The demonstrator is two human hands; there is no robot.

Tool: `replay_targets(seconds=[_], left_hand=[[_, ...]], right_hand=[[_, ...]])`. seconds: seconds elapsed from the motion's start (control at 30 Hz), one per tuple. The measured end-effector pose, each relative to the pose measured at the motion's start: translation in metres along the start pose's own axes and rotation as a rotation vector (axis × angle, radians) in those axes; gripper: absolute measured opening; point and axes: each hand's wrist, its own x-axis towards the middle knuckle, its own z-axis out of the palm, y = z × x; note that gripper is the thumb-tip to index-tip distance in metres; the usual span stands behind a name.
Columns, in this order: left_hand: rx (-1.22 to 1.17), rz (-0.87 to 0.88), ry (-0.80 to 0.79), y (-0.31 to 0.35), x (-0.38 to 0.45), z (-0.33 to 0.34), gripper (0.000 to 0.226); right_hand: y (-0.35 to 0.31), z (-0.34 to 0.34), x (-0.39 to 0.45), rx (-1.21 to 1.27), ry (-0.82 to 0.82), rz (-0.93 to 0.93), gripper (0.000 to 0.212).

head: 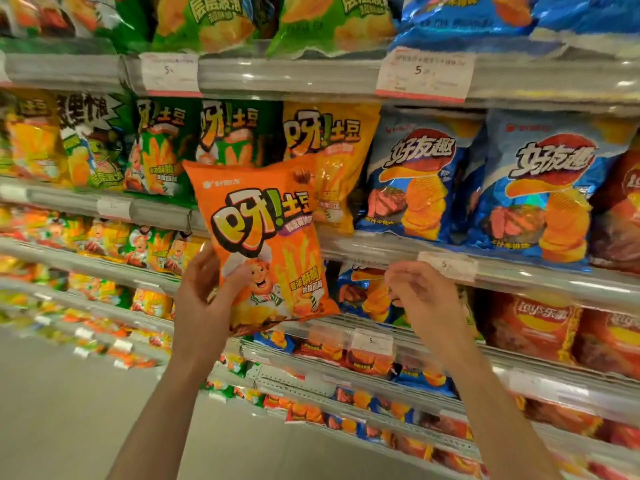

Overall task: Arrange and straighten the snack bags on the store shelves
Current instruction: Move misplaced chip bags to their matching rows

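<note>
Orange snack bag (263, 237) | lower-left corner gripped | left hand (204, 299)

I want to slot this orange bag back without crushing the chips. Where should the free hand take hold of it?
A judgement: pinch the flat sealed top edge of the orange bag with the right hand, coming from above right. The left hand already grips the lower left edge, and the bag tilts with its puffy middle facing you, so the seam is the firm, chip-free part.

Store shelves (311, 76) run in tiers across the frame, clear rails holding price tags (425, 75). Top tier: green bags (214, 19) left, blue bags (485, 15) right. Middle tier: green, yellow (332, 161) and blue steak-picture bags (547, 188). Lower right: red bags (533, 327).
</note>
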Motion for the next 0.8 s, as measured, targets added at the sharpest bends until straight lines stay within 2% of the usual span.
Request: replay_targets(seconds=[0.07, 0.27, 0.43, 0.57, 0.7, 0.8], left_hand=[[0.026, -0.039, 0.056, -0.009, -0.007, -0.021, 0.068], [-0.006, -0.089, 0.162, -0.016, -0.007, -0.093, 0.044], [-0.056, -0.076, 0.219, -0.013, 0.012, -0.175, 0.056], [-0.08, -0.057, 0.256, -0.015, 0.03, -0.249, 0.052], [-0.11, -0.069, 0.334, -0.019, 0.048, -0.322, 0.063], [-0.123, -0.062, 0.389, -0.023, 0.064, -0.366, 0.056]], right_hand=[[0.001, 0.019, -0.004, 0.032, -0.051, 0.029, 0.009], [-0.011, 0.09, -0.021, 0.118, -0.174, 0.116, 0.01], [-0.04, 0.169, -0.028, 0.166, -0.202, 0.166, 0.009], [-0.068, 0.25, -0.031, 0.175, -0.246, 0.129, 0.009], [-0.094, 0.331, -0.032, 0.176, -0.338, 0.093, 0.01], [-0.11, 0.38, -0.027, 0.165, -0.387, 0.07, 0.01]])
